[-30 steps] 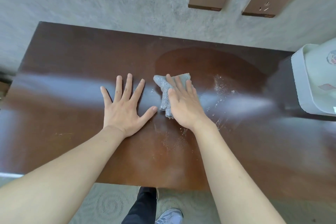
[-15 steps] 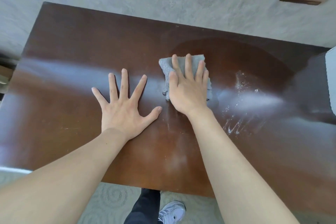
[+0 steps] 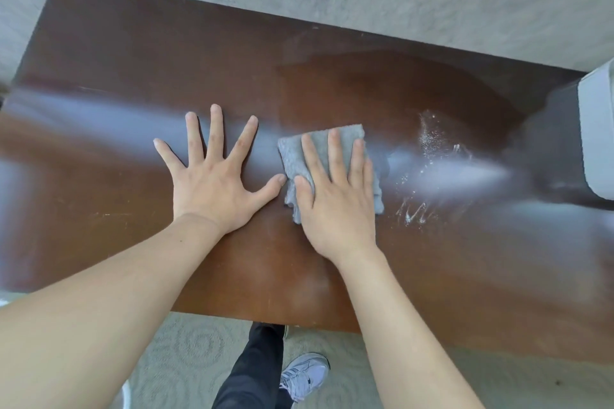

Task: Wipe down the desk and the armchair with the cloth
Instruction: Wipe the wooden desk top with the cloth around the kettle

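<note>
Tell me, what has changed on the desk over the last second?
The right hand has slid the grey cloth rightward, toward the white powder, and turned so its fingers point straight ahead. Nothing was picked up or let go. The left hand stays spread flat on the desk; the powder remains unwiped.

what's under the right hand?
The grey cloth, pressed flat on the brown desk by the right hand. Its edges show around the straight fingers; the part beneath the palm is covered, as is the desk surface under the cloth.
</note>
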Available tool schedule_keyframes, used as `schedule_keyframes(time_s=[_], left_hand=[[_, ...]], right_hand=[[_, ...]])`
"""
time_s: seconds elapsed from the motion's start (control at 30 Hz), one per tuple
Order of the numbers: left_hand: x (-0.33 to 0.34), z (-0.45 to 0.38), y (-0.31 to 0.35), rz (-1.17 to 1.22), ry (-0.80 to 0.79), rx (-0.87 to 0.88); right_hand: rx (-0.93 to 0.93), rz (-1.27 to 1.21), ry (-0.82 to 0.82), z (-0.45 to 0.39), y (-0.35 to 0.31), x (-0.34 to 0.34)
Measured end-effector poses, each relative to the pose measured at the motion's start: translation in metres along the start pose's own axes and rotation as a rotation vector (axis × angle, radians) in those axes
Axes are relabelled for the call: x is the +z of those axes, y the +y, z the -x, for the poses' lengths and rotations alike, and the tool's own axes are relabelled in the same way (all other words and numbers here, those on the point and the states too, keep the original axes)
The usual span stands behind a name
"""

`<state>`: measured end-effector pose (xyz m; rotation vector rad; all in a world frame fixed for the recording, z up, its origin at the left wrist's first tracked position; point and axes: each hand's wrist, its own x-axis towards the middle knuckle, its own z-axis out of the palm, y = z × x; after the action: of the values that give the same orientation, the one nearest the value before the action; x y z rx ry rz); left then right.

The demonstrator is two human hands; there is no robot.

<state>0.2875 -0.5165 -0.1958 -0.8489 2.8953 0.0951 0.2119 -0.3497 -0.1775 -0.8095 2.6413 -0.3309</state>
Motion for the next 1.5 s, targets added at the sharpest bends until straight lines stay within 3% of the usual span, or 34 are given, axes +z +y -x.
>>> schedule_keyframes(time_s=[0.2, 0.5, 0.63, 0.8, 0.9, 1.1, 1.27, 1.37, 1.5], left_hand=[[-0.002, 0.002, 0.001, 0.001, -0.006, 0.003], [0.001, 0.002, 0.0, -0.004, 0.011, 0.007], [0.002, -0.001, -0.002, -0.007, 0.022, 0.006], [0.002, -0.001, -0.001, 0.008, 0.03, 0.007], [0.002, 0.0, 0.0, 0.007, 0.023, 0.004], [0.0, 0.001, -0.001, 0.01, 0.026, 0.006], [0.001, 0.001, 0.0, 0.013, 0.036, 0.005], [0.002, -0.001, 0.0, 0.016, 0.046, 0.001], [0.003, 0.002, 0.001, 0.015, 0.039, -0.007]], right_hand=[[0.077, -0.044, -0.057, 0.072, 0.005, 0.01], [0.093, 0.098, 0.043, -0.078, 0.008, -0.02], [0.098, 0.108, 0.062, -0.106, 0.005, -0.024], [0.095, 0.044, 0.101, -0.049, 0.001, -0.009], [0.105, 0.005, 0.037, 0.01, -0.005, 0.0], [0.167, -0.31, -0.129, 0.095, -0.008, -0.002], [0.145, 0.034, -0.038, 0.098, -0.017, 0.026], [0.111, 0.062, 0.064, 0.061, -0.009, 0.023], [0.136, 0.075, 0.075, -0.017, 0.001, 0.005]])
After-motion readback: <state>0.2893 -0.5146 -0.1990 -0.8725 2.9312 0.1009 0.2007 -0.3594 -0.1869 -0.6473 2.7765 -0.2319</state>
